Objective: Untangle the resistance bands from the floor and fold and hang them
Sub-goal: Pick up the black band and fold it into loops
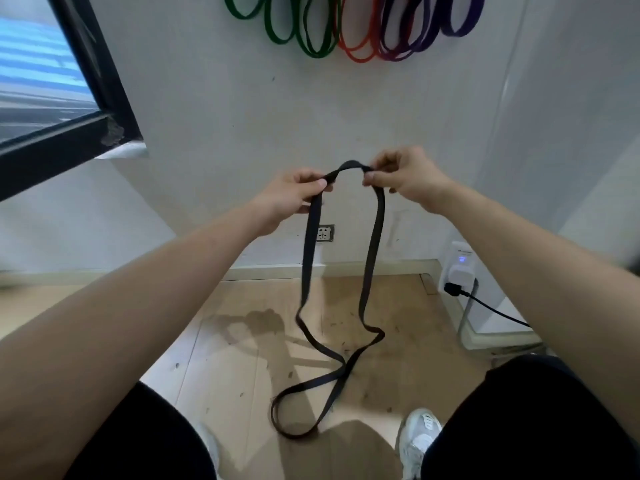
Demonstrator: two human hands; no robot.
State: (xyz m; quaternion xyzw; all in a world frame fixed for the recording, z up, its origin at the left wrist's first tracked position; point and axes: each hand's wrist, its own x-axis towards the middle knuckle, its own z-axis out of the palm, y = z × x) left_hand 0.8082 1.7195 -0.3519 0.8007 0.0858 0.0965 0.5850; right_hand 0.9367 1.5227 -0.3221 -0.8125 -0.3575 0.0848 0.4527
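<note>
From the head camera, the left hand [294, 195] and right hand [405, 178] each pinch the top of the black band [375, 244], which hangs in front of the wall with its lower loop crossed and trailing on the floor [242, 341]. That crossing looks likely to carry into the fold — or the trailing loop may snag the shoe [417, 434]. No containers show; the hung bands [346, 29] are on the wall above.
</note>
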